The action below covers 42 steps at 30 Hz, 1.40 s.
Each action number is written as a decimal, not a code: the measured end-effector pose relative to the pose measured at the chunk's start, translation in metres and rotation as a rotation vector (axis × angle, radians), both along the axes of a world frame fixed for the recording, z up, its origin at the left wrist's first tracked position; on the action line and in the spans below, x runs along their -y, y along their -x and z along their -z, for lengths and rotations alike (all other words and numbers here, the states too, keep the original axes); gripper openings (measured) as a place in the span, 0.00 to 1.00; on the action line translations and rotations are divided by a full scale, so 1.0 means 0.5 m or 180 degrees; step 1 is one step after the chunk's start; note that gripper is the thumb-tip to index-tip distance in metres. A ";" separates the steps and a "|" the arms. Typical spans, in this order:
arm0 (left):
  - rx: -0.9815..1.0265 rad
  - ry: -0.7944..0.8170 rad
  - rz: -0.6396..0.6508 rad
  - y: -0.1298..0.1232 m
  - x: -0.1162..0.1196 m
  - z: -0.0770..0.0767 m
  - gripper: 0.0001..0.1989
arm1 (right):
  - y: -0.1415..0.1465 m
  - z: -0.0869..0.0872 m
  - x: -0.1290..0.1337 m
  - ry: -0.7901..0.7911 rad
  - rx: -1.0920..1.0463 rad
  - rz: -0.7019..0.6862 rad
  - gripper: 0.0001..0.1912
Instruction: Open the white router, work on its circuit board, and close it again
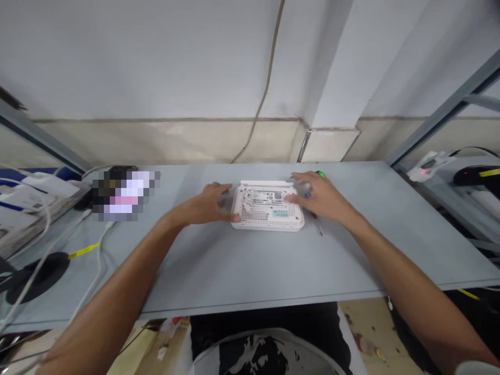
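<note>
A white router (pixel 269 221) lies flat on the grey table, its vented side with printed labels facing up and a white antenna-like bar (pixel 265 183) along its far edge. My left hand (pixel 209 204) is at the router's left edge, fingers spread, the thumb over the near left corner. Over the right edge hangs my right hand (pixel 318 195), also with fingers apart, its thumb close to the label. Whether either hand touches the casing is hard to tell. Just right of the router lies a thin tool with a red part and metal tip (pixel 319 228), partly under my right hand.
A green object (pixel 320 173) shows behind my right hand. To the left are a phone-like device with a blurred screen (pixel 127 195), white cables (pixel 97 260), a black round base (pixel 39 276) and white boxes (pixel 42 187). Metal shelf posts (pixel 441 109) rise at both sides; a wall stands behind.
</note>
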<state>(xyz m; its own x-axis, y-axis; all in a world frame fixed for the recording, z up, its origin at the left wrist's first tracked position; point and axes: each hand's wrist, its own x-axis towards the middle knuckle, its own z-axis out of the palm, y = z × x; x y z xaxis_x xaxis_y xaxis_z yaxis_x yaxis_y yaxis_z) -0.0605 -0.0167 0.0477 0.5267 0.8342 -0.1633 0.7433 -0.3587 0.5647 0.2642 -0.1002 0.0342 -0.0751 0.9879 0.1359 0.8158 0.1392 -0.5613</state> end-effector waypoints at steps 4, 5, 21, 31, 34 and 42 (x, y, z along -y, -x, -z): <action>0.0263 0.0426 -0.0036 -0.018 0.023 0.008 0.26 | 0.010 0.016 0.015 0.0125 0.0352 0.0146 0.28; 0.0441 0.0553 -0.0097 -0.026 0.030 0.009 0.23 | 0.015 0.015 0.020 0.0200 0.0408 0.0097 0.27; 0.2688 0.0450 -0.0361 -0.050 0.052 0.008 0.42 | 0.012 0.023 0.024 0.0403 -0.2709 0.0723 0.34; 0.2845 0.0358 -0.0320 -0.055 0.055 0.022 0.24 | 0.030 0.025 0.036 -0.0121 -0.2988 0.0106 0.23; 0.2814 0.0240 -0.0398 -0.052 0.054 0.021 0.25 | 0.029 0.027 0.035 -0.0245 -0.2805 0.0117 0.22; 0.2960 0.0209 -0.0704 -0.043 0.027 0.026 0.28 | 0.020 0.043 0.024 0.0112 -0.2305 -0.0437 0.38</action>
